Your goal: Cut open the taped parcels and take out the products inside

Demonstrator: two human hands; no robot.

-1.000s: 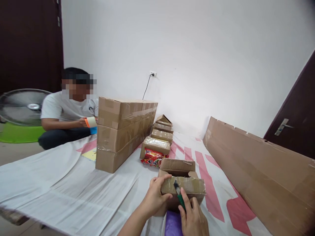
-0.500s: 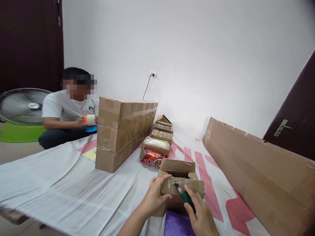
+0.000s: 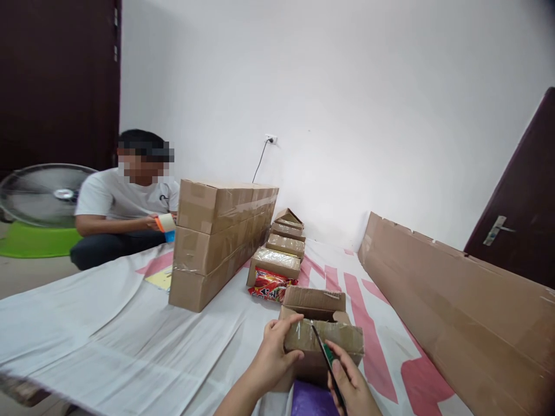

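Note:
A cardboard box [image 3: 318, 361] stands before me with its far flap raised and shiny tape along its near top panel. My left hand [image 3: 277, 346] grips the left end of that panel, fingers over the top and thumb on the front. In my right hand [image 3: 349, 375] is a slim green-and-black utility knife [image 3: 328, 358], its dark tip at the taped panel's upper edge. Beneath the hands lies a purple package [image 3: 310, 400]. Just behind the box is a red printed food packet [image 3: 271, 286]; what the box contains is hidden.
Stacked sealed cartons [image 3: 197, 248] rise left of centre. A row of opened boxes [image 3: 277, 260] runs toward the wall. A long cardboard panel [image 3: 451, 294] borders the right side. At left, a person [image 3: 125, 202] holds a tape roll [image 3: 166, 223] near a fan [image 3: 52, 193].
My right hand has turned the knife, so its long dark edge now shows. My left hand keeps its hold on the box. The other person's tape roll has tilted and moved slightly.

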